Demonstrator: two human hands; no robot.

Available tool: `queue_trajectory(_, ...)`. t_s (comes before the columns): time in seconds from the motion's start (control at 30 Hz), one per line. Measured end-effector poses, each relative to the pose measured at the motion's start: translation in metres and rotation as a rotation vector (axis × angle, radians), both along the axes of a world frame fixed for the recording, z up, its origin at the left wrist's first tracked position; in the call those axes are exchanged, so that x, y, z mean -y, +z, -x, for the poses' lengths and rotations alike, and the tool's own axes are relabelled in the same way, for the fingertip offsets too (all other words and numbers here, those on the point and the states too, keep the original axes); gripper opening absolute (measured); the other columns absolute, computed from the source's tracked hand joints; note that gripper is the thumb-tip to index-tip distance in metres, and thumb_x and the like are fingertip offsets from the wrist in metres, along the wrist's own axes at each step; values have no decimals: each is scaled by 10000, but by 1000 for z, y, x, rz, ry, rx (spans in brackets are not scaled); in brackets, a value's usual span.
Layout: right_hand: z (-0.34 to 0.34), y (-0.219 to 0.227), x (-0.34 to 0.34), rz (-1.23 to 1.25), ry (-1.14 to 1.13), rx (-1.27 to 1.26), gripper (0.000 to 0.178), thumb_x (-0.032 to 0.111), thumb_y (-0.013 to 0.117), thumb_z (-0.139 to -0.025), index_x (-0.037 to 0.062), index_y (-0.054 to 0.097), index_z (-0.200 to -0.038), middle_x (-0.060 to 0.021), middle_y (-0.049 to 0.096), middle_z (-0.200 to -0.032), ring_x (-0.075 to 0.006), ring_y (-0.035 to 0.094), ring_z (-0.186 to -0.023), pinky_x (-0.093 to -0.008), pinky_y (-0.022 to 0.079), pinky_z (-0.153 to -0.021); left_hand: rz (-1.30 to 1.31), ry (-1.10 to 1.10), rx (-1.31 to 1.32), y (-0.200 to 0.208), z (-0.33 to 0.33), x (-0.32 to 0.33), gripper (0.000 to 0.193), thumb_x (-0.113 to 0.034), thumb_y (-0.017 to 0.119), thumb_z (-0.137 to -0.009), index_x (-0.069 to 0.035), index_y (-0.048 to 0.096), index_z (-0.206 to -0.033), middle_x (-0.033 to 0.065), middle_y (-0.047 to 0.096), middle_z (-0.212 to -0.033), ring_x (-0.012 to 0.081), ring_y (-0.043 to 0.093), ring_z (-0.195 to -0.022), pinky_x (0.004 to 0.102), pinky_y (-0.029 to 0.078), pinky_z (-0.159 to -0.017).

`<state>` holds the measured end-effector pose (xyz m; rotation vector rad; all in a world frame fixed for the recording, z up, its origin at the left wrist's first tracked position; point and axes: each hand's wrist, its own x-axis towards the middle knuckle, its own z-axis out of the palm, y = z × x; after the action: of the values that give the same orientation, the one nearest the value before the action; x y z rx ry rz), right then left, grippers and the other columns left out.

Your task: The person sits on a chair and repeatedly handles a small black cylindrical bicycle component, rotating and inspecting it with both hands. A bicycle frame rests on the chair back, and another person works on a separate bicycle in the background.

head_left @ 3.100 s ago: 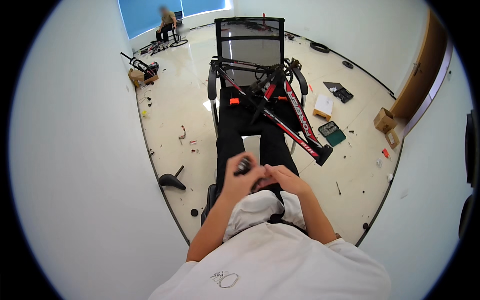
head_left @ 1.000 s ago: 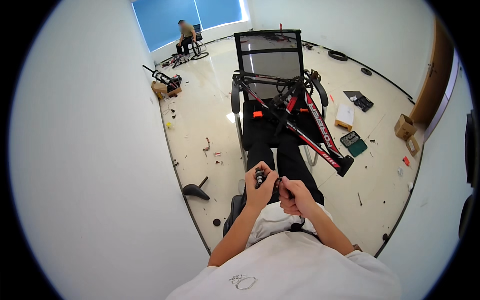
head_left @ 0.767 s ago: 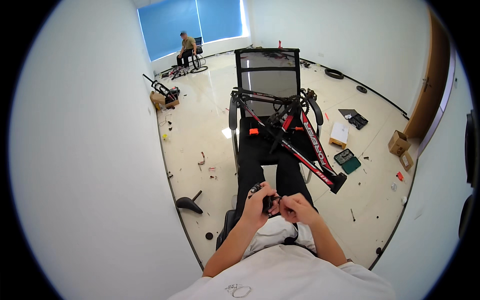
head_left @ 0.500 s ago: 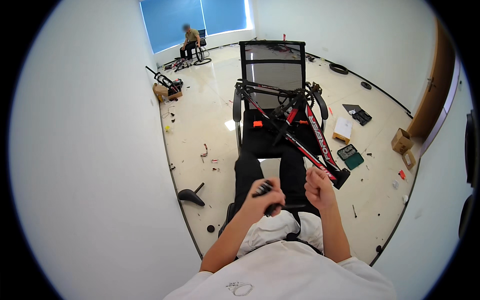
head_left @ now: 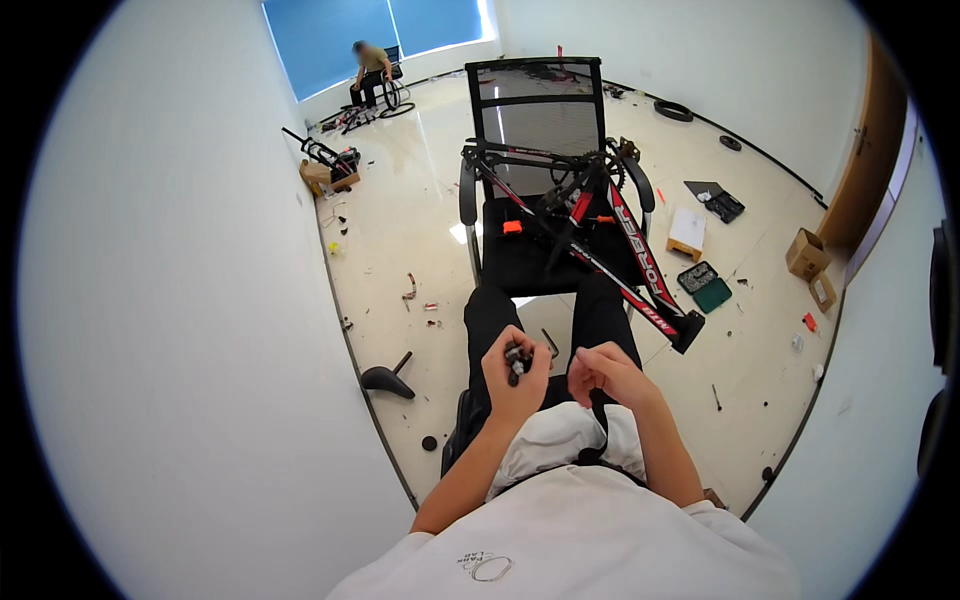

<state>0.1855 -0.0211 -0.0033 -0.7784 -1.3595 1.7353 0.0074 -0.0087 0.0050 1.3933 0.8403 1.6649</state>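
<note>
My left hand (head_left: 516,375) is closed round a black and silver tool (head_left: 515,366) that looks like a folding hex key set. A thin bent key (head_left: 550,343) juts out past its fingers, toward my right hand. Close by on the right, my right hand (head_left: 608,374) has its fingers curled in; whatever they hold, if anything, is hidden. Both hands are above my lap. Ahead, a black, red and white bicycle frame (head_left: 640,250) with its crank lies across a black mesh office chair (head_left: 535,100). An orange piece (head_left: 512,228) rests on the seat.
A saddle with its post (head_left: 388,379) lies on the floor at left. To the right are a green tool case (head_left: 708,290), a black case (head_left: 724,206) and cardboard boxes (head_left: 806,254). Far back, another person (head_left: 371,72) sits beside bicycle wheels. Small parts are scattered on the floor.
My left hand has turned, so the tool's end now faces up and its key points away from me. My right hand has moved down and to the left, toward the left hand. The view has shifted slightly.
</note>
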Motion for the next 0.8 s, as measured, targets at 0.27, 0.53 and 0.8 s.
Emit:
queue_trajectory(0.27,17,-7,-21,186,-133,-239,401,360,436,-980,17,509,-1175,-173,661,-967,-260,643,-917,-340,497,-830,-339,-225,-331,-7,-30,32,145,-21,654,-759,-38,523,-702,27,527,-591,79,501,-523,231,396,-495)
queue_trajectory(0.53,15,49,32,-446,-21,89,615,440,317,-965,-61,672,-938,-189,683,-948,-277,638,-900,-373,450,-914,-17,-188,-140,-53,-14,-13,162,6,614,-772,-34,483,-685,-7,528,-600,52,528,-538,200,419,-492)
queue_trajectory(0.8,27,49,30,-433,366,545,318,217,548,-930,-19,637,-1123,-138,697,-966,-193,652,-868,-314,497,-818,278,-106,89,1,3,-4,211,-9,614,-804,-50,447,-683,3,524,-599,58,519,-513,206,446,-473)
